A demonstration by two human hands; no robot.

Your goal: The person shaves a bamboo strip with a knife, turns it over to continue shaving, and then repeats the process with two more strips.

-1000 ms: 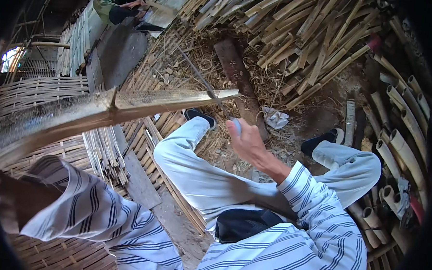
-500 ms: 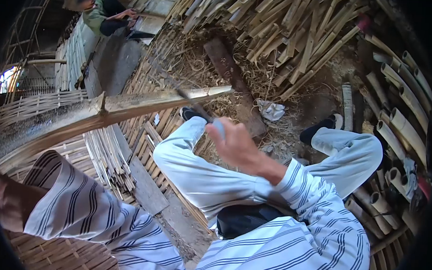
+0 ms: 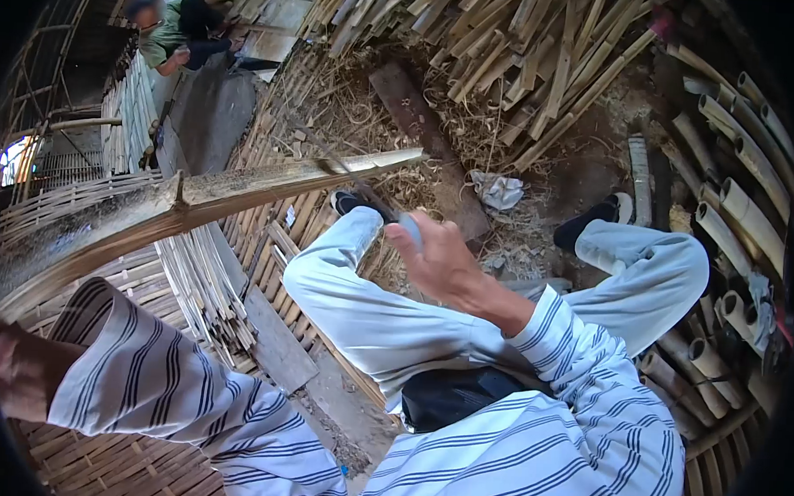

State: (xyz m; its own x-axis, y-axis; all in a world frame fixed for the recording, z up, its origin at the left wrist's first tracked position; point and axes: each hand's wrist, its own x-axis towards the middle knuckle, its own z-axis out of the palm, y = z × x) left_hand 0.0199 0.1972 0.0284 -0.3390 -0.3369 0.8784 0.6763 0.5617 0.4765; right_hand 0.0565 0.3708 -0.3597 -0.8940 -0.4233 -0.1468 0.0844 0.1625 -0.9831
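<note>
Bamboo culm (image 3: 240, 192), long and split open along its length, slants across my view from the lower left up toward the middle, its pointed tip ending above my raised left knee. My right hand (image 3: 445, 263) is closed around the blue handle of a long knife (image 3: 364, 192), and I judge the blade sits across the culm not far from that tip, so the cut looks barely begun with most of the length unworked; how deep the blade has bitten I cannot tell, since it is thin and dark against the litter. My left hand (image 3: 20, 369) is at the lower left edge of view, by the culm's thick end, but the sleeve and the dark rim hide the fingers, so I cannot tell whether it is gripping. A bundle of finished thin strips (image 3: 205, 284) lies on the woven bamboo mat (image 3: 95, 465) beside my left leg. Another person (image 3: 181, 26) crouches at the top left, doing work I cannot make out
</note>
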